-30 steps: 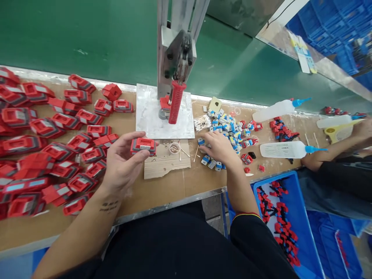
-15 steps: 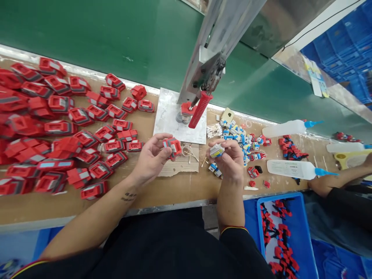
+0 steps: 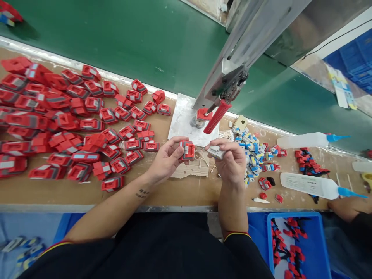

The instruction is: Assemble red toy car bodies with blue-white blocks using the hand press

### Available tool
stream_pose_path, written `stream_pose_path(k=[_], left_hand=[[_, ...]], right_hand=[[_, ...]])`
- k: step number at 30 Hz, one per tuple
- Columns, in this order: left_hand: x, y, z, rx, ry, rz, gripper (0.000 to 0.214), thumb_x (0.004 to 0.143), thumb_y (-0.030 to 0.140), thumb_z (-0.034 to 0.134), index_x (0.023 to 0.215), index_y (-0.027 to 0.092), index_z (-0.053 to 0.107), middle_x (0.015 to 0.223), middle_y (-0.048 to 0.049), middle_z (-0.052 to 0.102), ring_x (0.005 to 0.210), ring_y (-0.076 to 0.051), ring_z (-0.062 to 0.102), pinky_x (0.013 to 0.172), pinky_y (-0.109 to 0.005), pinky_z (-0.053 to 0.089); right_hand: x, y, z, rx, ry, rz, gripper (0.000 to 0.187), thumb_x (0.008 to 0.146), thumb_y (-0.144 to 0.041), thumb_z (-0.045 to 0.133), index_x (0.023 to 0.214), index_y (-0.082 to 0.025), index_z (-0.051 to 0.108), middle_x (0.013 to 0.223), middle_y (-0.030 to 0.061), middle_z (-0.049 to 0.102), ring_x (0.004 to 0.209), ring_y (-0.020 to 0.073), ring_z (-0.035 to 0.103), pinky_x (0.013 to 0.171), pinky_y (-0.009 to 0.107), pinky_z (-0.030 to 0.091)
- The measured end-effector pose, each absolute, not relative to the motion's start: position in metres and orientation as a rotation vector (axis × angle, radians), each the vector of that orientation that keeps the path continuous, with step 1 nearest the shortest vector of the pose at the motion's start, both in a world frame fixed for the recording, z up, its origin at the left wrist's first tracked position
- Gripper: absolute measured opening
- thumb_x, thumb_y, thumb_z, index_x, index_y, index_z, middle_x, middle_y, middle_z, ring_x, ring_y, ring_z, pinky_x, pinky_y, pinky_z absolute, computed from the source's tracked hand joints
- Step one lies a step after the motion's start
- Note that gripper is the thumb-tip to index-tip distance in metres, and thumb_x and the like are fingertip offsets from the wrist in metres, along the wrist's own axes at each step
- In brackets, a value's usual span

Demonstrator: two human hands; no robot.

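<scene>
My left hand (image 3: 167, 159) grips a red plastic toy part (image 3: 187, 150) with a grey band and a hollow recess facing up. In my right hand (image 3: 231, 161), between thumb and fingers, is a small white-grey plastic piece (image 3: 216, 151). The two pieces are apart, side by side above the bench. Just beyond them stands a toggle clamp with a red handle (image 3: 217, 116), over a metal plate (image 3: 178, 120); a red part (image 3: 204, 114) sits under its tip. Below my hands lies a torn piece of cardboard (image 3: 192, 170).
Many red parts (image 3: 93, 124) cover the bench on the left. Small blue, white and yellow pieces (image 3: 252, 149) are heaped at right, near squeeze bottles (image 3: 310, 184). A blue bin (image 3: 315, 240) holds red-black parts. A green conveyor belt (image 3: 130, 42) runs behind; a co-worker's arm (image 3: 345, 209) is at right.
The view has shifted, so the bench appears further right. The red part in my left hand has turned to show its recess, and the piece in my right hand has turned from its yellow-marked side.
</scene>
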State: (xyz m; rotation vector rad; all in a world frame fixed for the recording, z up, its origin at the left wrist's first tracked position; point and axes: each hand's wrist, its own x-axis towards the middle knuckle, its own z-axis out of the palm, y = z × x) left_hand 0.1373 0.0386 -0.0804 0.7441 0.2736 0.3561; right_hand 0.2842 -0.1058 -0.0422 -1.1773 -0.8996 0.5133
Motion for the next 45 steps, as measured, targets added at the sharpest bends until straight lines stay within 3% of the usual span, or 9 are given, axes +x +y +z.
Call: stream_pose_path(k=[4,11,17,27,33,38,45], left_hand=[[0.136,0.041,-0.079,0.716,0.280,0.373,0.054,0.085,0.054,0.092,0.121,0.022,0.069,0.105,-0.0069,0.084,0.081,-0.019,0.081,0.071,-0.027,0.061],[0.136,0.043,-0.090,0.904,0.273,0.516,0.042,0.087,0.044,0.092,0.119,0.025,0.073,0.116,-0.0071,0.084,0.096,-0.018,0.080,0.086,-0.029,0.063],[0.136,0.038,-0.096,1.097,0.274,0.621,0.036,0.087,0.038,0.092,0.116,0.024,0.075,0.116,-0.0075,0.082,0.104,-0.021,0.080,0.088,-0.031,0.065],[0.128,0.038,-0.093,1.593,0.234,0.869,0.035,0.097,0.034,0.082,0.130,0.023,0.078,0.128,-0.0110,0.083,0.118,-0.024,0.080,0.106,-0.035,0.064],[0.124,0.043,-0.082,1.726,0.196,0.880,0.040,0.101,0.033,0.078,0.139,0.020,0.075,0.129,-0.0142,0.082,0.112,-0.024,0.082,0.099,-0.034,0.068],[0.122,0.041,-0.080,1.746,0.206,0.926,0.041,0.102,0.036,0.076,0.139,0.019,0.074,0.127,-0.0152,0.083,0.115,-0.025,0.082,0.103,-0.036,0.067],[0.119,0.039,-0.084,1.721,0.244,0.899,0.041,0.102,0.033,0.076,0.141,0.021,0.074,0.129,-0.0138,0.082,0.113,-0.025,0.082,0.102,-0.034,0.066]], right_hand=[[0.274,-0.106,-0.048,-1.279,-0.886,0.436,0.032,0.084,-0.048,0.093,0.108,-0.032,0.078,0.114,0.0042,0.078,0.092,0.0198,0.079,0.078,0.035,0.070],[0.258,-0.111,-0.048,-1.570,-1.000,0.222,0.031,0.102,-0.035,0.075,0.132,-0.030,0.075,0.099,0.0028,0.073,0.075,0.0138,0.072,0.065,0.028,0.063],[0.252,-0.106,-0.043,-1.707,-1.170,0.081,0.026,0.104,-0.027,0.070,0.130,-0.026,0.075,0.103,0.0049,0.079,0.078,0.0140,0.072,0.075,0.028,0.064],[0.254,-0.108,-0.048,-1.649,-1.061,0.309,0.024,0.100,-0.027,0.076,0.123,-0.029,0.080,0.100,0.0036,0.071,0.074,0.0124,0.071,0.063,0.024,0.062],[0.251,-0.108,-0.048,-1.612,-1.027,0.371,0.023,0.100,-0.030,0.076,0.123,-0.029,0.081,0.101,0.0047,0.073,0.067,0.0122,0.071,0.056,0.025,0.061],[0.246,-0.107,-0.044,-1.579,-0.996,0.404,0.022,0.101,-0.034,0.075,0.121,-0.029,0.081,0.098,0.0043,0.073,0.065,0.0122,0.071,0.055,0.025,0.061],[0.238,-0.105,-0.046,-1.596,-0.955,0.395,0.021,0.099,-0.033,0.077,0.118,-0.026,0.080,0.104,0.0063,0.075,0.070,0.0131,0.073,0.060,0.026,0.065]])
